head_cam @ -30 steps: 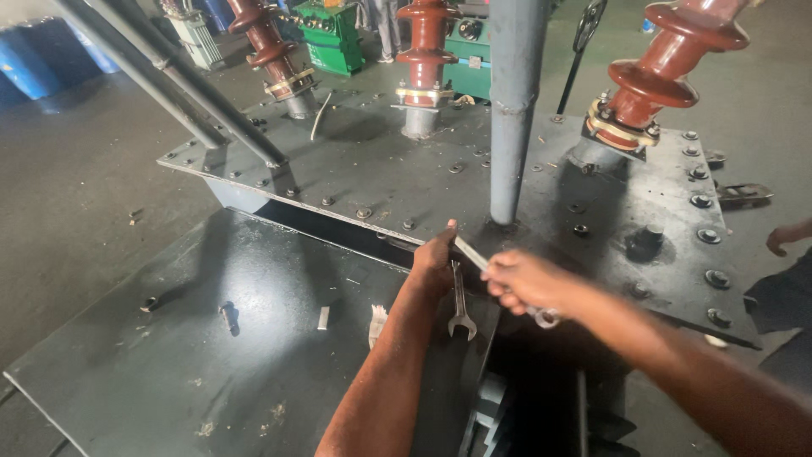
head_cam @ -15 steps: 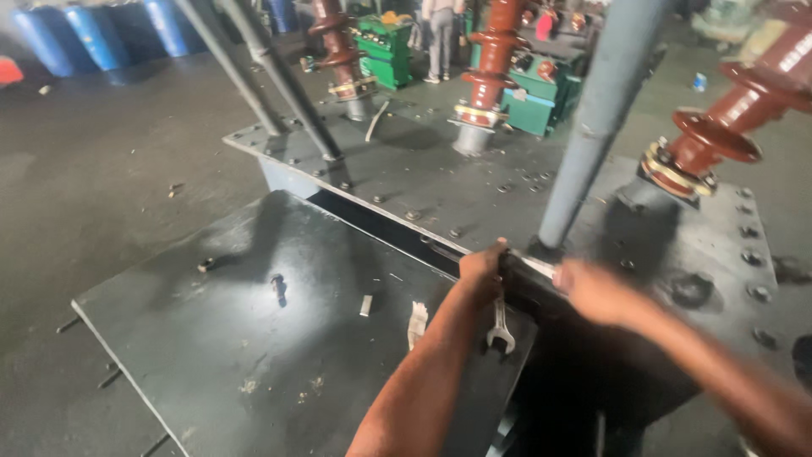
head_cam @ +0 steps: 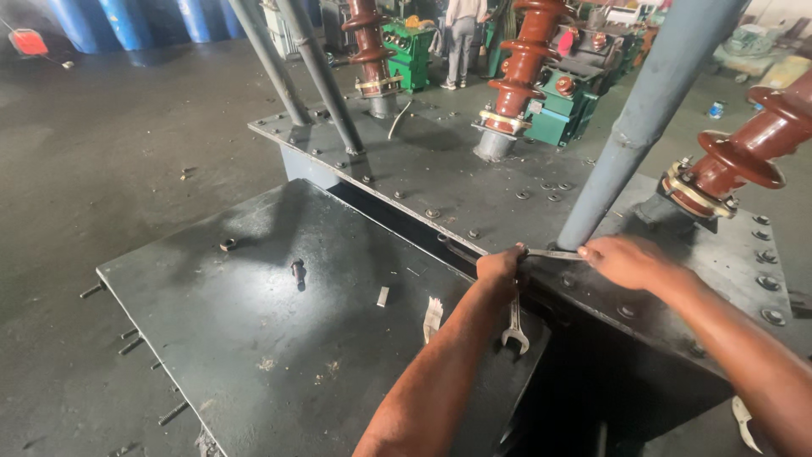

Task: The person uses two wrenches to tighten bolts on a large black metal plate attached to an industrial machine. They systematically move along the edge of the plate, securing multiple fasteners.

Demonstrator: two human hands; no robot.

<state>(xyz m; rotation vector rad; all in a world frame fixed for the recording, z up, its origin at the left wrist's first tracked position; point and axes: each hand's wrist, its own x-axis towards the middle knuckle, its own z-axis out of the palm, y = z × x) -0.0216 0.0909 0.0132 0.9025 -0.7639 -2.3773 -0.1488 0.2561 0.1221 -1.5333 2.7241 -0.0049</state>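
Both grips closed: left hand (head_cam: 499, 264) holds a hanging spanner (head_cam: 513, 326); right hand (head_cam: 622, 258) holds a level spanner (head_cam: 551, 253) between them.

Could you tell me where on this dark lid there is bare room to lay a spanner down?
The dark lid is bare between the upright bolt and its near-left edge. It is crowded by the left hand, hanging spanner and paper scrap.

Bolt (head_cam: 298, 269) on dark steel plate (head_cam: 254, 338)
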